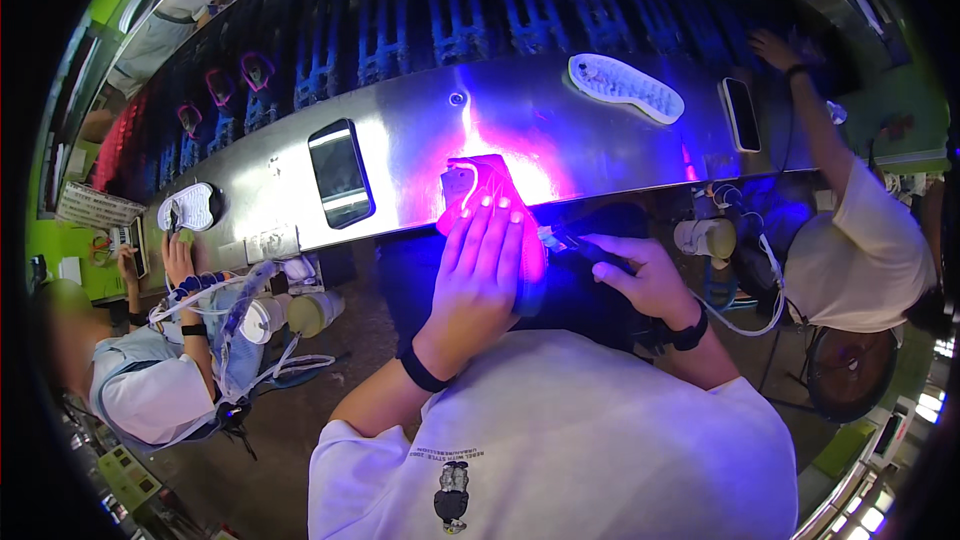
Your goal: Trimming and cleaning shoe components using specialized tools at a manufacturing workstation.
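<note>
At the near edge of the metal table, my left hand (478, 275) lies over a shoe upper (495, 176) and holds it. Its fingers stretch side by side across the upper, which glows pink and purple under strong coloured light. The palm covers much of it, and the underside is hidden. My right hand (645, 278) is closed around the dark handle of a small brush (562, 238). The pale bristle end points left, close beside the upper's right side; whether they touch is hard to tell.
A phone (341, 175) lies left on the metal table (410, 120); a white shoe sole (627, 88) and another phone (740, 114) lie right. Beyond runs a dark conveyor (450, 20) bearing pink-edged shoe pieces (257, 70). A co-worker sits left by another sole (187, 207), another right; pots (705, 238) hang nearby.
</note>
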Tool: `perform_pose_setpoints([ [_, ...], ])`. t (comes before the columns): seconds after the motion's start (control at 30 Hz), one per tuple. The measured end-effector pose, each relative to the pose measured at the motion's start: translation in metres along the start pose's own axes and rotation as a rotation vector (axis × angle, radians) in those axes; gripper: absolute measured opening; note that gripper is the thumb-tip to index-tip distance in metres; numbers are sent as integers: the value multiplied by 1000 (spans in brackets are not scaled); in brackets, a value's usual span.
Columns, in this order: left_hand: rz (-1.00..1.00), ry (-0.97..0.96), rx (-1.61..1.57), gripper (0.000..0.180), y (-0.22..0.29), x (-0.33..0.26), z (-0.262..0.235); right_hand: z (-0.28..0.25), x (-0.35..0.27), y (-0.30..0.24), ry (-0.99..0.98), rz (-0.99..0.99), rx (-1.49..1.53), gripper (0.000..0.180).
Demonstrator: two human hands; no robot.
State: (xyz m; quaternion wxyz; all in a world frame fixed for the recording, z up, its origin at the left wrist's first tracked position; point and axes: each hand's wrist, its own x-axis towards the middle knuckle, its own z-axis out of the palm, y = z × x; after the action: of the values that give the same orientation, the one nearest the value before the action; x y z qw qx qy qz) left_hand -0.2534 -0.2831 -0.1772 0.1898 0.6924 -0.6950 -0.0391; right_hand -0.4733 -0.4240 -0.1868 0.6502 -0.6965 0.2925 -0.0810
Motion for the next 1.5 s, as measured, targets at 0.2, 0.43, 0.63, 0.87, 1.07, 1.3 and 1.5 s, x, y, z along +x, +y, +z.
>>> perform_pose_setpoints([
  [0.2, -83, 38, 7, 70, 17, 22, -2, -1, -13, 12, 27, 82, 197, 45],
  [0.43, -114, 53, 92, 73, 27, 48, -1, -5, -34, 14, 61, 132, 234, 44],
  [0.63, -158, 35, 86, 77, 35, 79, 0, -2, -44, 16, 249, 45, 139, 42],
  [0.87, -165, 80, 4, 77, 18, 108, 9, -34, -16, -27, 398, -153, -403, 41],
  [1.07, -237, 101, -95, 77, -5, 124, 4, -64, 15, -59, 272, -80, -570, 43],
  [1.3, -244, 62, -226, 84, -40, 137, -7, -65, 63, -63, 277, -192, -678, 43],
  [1.5, -250, -187, -139, 104, -69, 115, -24, -46, 87, -19, 378, -353, -410, 43],
])
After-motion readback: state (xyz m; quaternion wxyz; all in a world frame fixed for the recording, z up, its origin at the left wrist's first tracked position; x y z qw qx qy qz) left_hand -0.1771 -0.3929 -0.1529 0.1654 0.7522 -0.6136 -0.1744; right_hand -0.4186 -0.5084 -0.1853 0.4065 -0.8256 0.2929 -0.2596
